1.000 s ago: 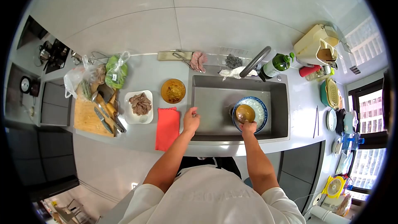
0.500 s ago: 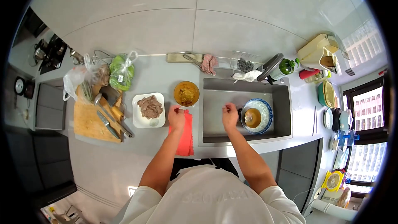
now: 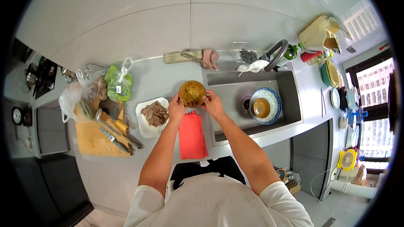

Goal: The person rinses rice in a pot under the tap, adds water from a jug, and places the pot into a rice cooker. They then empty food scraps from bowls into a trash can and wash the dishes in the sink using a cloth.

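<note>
Both hands have an amber glass bowl (image 3: 192, 93) with yellowish-brown contents between them. My left hand (image 3: 176, 109) grips its left side, and my right hand (image 3: 213, 104) pinches the right rim near the sink edge. Whether the bowl touches the counter, I cannot tell. Just left of my left hand is a square white dish (image 3: 144, 131) of sliced raw meat (image 3: 155, 114). Below the bowl, a red cloth (image 3: 192, 136) lies on the counter between my forearms.
On the right, a grey sink (image 3: 233, 131) holds a blue-and-white bowl (image 3: 277, 107) with a smaller amber bowl (image 3: 261, 108) inside. A wooden cutting board (image 3: 90, 138) at left carries a knife (image 3: 114, 139), a cleaver and a ladle. Bagged greens (image 3: 118, 83) stand behind it.
My right hand has moved left from over the sink to the amber bowl's rim. My left hand has come up against its left side. The red cloth now shows more fully.
</note>
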### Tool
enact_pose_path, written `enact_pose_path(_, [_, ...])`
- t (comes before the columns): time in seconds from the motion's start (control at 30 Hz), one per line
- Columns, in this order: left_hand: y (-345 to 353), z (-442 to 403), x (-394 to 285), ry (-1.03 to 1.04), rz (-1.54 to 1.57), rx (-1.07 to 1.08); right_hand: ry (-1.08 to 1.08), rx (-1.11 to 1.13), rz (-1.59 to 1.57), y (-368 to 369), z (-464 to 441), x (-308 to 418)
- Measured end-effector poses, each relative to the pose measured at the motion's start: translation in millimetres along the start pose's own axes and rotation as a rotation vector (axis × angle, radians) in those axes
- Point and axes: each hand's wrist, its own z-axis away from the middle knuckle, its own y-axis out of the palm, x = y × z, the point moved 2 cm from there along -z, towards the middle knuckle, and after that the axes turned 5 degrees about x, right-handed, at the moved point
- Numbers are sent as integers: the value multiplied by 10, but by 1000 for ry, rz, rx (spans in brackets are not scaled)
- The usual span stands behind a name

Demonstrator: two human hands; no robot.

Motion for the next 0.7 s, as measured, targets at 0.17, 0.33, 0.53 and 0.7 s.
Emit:
enact_pose_path(0.17, [76, 238, -278, 288, -147, 106, -126, 47, -287, -251, 259, -110])
enact_pose_path(0.33, [371, 488, -670, 407, -381, 306, -154, 69, -374, -831, 565, -52])
enact_pose_path(0.53, [1276, 848, -708, 419, -404, 655, -201, 98, -653, -1722, 1399, -216])
enact_pose_path(0.7, [2257, 1462, -583, 512, -629, 927, -196, -20, -719, -2390, 2367, -671])
